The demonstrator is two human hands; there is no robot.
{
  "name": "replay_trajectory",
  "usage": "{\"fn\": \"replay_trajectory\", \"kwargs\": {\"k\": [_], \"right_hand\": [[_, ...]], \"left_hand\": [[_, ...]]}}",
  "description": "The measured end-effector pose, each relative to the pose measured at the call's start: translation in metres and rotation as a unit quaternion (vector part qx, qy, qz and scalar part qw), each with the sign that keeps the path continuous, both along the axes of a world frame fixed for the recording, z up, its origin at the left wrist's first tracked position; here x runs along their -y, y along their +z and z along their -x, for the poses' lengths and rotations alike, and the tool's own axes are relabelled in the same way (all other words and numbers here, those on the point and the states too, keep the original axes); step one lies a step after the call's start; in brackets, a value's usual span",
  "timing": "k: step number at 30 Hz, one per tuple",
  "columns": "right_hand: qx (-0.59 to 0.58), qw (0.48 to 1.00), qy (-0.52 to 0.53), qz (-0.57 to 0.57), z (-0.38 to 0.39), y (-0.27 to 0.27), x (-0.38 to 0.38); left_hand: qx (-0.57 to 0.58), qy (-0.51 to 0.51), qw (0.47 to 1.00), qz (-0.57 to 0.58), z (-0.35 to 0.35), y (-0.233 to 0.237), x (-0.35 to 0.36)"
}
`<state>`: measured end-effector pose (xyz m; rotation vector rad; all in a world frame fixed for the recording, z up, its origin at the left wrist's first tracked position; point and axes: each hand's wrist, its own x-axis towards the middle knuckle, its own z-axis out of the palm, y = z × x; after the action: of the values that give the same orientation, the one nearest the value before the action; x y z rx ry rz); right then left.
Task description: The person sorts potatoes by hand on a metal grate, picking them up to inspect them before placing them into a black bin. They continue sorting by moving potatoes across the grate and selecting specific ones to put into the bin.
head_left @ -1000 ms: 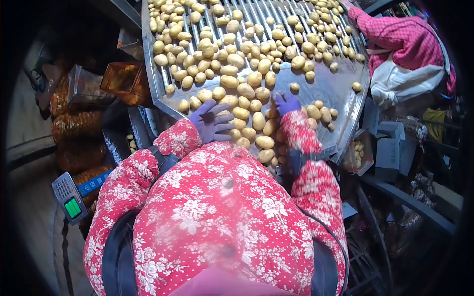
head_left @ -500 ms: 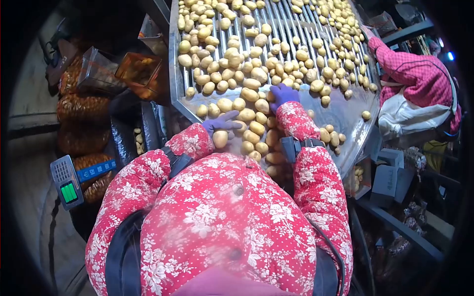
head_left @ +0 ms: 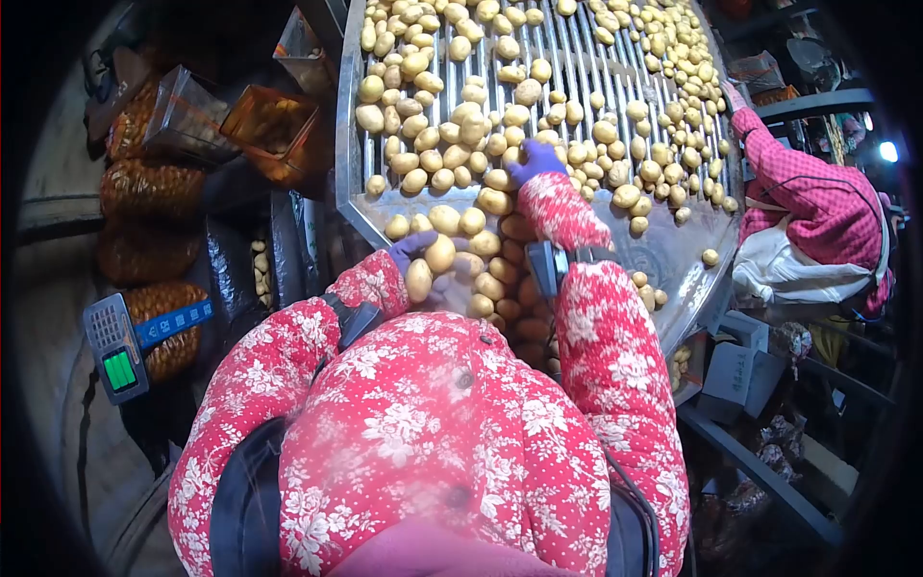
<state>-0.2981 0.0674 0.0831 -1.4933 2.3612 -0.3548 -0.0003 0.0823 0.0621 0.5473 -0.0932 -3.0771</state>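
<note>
Many potatoes lie on a metal bar grate and on the smooth metal tray below it. My left hand, in a purple glove, is at the tray's near left, its fingers curled against a potato; another potato sits just below it. My right hand, also purple-gloved, reaches to the lower edge of the grate among potatoes; its fingers are partly hidden, and what they hold cannot be made out. Between my arms, potatoes run down a chute toward my body.
At the right a person in a pink checked jacket reaches to the grate. Orange bin, filled net sacks and a scale display are at the left. A grey box stands at the lower right.
My right hand has moved up and left to the grate's edge. My left hand has shifted slightly left and curled at a potato. The potatoes between my arms have moved, and the view has shifted.
</note>
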Motion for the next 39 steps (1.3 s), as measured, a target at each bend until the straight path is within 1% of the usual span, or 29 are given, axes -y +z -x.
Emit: {"fn": "replay_trajectory", "kwargs": {"k": [1, 2, 3, 5, 7, 10, 11, 12, 13, 14, 15, 16, 17, 19, 20, 22, 23, 24, 26, 27, 28, 29, 31, 32, 33, 35, 36, 37, 39], "right_hand": [[0.003, 1.000, 0.003, -0.004, 0.004, -0.006, 0.007], [0.005, 1.000, 0.005, -0.007, 0.008, -0.010, 0.015], [0.072, 0.997, -0.023, -0.004, 0.012, -0.011, 0.014], [0.068, 0.991, -0.083, 0.079, 0.010, -0.013, -0.014], [0.142, 0.971, -0.140, 0.133, 0.003, -0.018, -0.044], [0.404, 0.867, -0.234, 0.174, -0.049, 0.016, -0.093], [0.466, 0.829, -0.242, 0.192, -0.069, 0.020, -0.107], [0.529, 0.818, -0.189, 0.125, -0.076, 0.020, -0.117], [0.537, 0.808, -0.205, 0.127, -0.086, 0.022, -0.123], [0.523, 0.809, -0.214, 0.164, -0.087, 0.020, -0.131], [0.502, 0.809, -0.228, 0.203, -0.080, 0.017, -0.142], [0.364, 0.889, -0.195, 0.198, -0.060, 0.005, -0.159], [0.328, 0.911, -0.189, 0.166, -0.055, 0.013, -0.192], [0.263, 0.947, -0.155, 0.098, -0.059, 0.034, -0.232], [0.227, 0.969, -0.076, 0.057, -0.066, 0.038, -0.255], [0.155, 0.988, 0.008, 0.021, -0.072, 0.047, -0.283], [0.094, 0.995, 0.033, -0.026, -0.068, 0.054, -0.287], [0.126, 0.989, -0.083, -0.014, -0.057, 0.044, -0.296], [0.169, 0.949, -0.261, 0.046, -0.024, 0.036, -0.302], [0.122, 0.950, -0.272, 0.089, -0.006, 0.029, -0.298], [0.072, 0.948, -0.282, 0.130, 0.012, 0.022, -0.294], [-0.036, 0.957, -0.238, 0.161, 0.027, 0.007, -0.290], [-0.072, 0.985, -0.157, 0.007, 0.044, 0.002, -0.275], [-0.089, 0.987, -0.113, -0.072, 0.050, -0.008, -0.261], [0.029, 0.983, -0.179, -0.021, 0.058, -0.019, -0.256], [0.261, 0.917, -0.293, 0.074, 0.072, -0.047, -0.250], [0.418, 0.836, -0.333, 0.124, 0.069, -0.033, -0.248], [0.529, 0.745, -0.357, 0.191, 0.063, -0.019, -0.252], [0.704, 0.508, -0.386, 0.311, 0.046, 0.007, -0.275]], "left_hand": [[0.005, 0.015, 1.000, 0.013, 0.002, -0.003, 0.001], [0.003, 0.028, 0.998, -0.054, -0.002, -0.003, 0.008], [-0.013, 0.058, 0.996, -0.072, -0.002, 0.001, 0.010], [-0.048, 0.113, 0.987, -0.105, 0.002, 0.015, 0.006], [-0.091, 0.137, 0.982, -0.097, 0.007, 0.032, 0.006], [-0.056, 0.130, 0.984, -0.104, 0.007, 0.037, 0.009], [0.011, 0.147, 0.989, 0.018, 0.008, 0.037, 0.004], [0.076, 0.159, 0.974, 0.141, 0.011, 0.039, 0.001], [0.136, 0.166, 0.941, 0.263, 0.015, 0.041, 0.000], [0.013, 0.170, 0.981, -0.094, 0.022, 0.042, 0.004], [-0.072, 0.109, 0.974, -0.183, 0.034, 0.042, 0.000], [-0.146, 0.029, 0.951, -0.270, 0.046, 0.041, -0.003], [-0.203, -0.058, 0.918, -0.336, 0.059, 0.040, -0.006], [-0.010, 0.008, 0.987, -0.160, 0.042, 0.048, -0.007], [0.087, 0.050, 0.993, -0.061, 0.026, 0.047, -0.001], [0.140, 0.076, 0.986, 0.041, 0.019, 0.043, 0.003], [0.098, 0.057, 0.993, 0.039, 0.021, 0.041, 0.008], [0.058, 0.036, 0.997, 0.039, 0.022, 0.038, 0.012], [0.095, 0.039, 0.993, 0.052, 0.020, 0.034, 0.014], [0.113, 0.041, 0.991, 0.062, 0.019, 0.031, 0.014], [0.021, -0.004, 0.997, 0.069, 0.020, 0.029, 0.016], [0.039, 0.004, 0.994, 0.100, 0.021, 0.032, 0.015], [0.075, 0.021, 0.984, 0.162, 0.020, 0.039, 0.011], [0.028, 0.007, 0.985, 0.169, 0.017, 0.017, 0.021], [-0.020, -0.008, 0.984, 0.180, 0.016, 0.005, 0.027], [0.084, 0.025, 0.978, 0.187, 0.026, 0.027, 0.021], [0.016, 0.007, 0.993, 0.120, 0.022, 0.020, 0.028], [0.036, 0.004, 0.994, 0.107, 0.025, 0.024, 0.027], [0.080, -0.007, 0.994, 0.074, 0.023, 0.036, 0.019]]}}
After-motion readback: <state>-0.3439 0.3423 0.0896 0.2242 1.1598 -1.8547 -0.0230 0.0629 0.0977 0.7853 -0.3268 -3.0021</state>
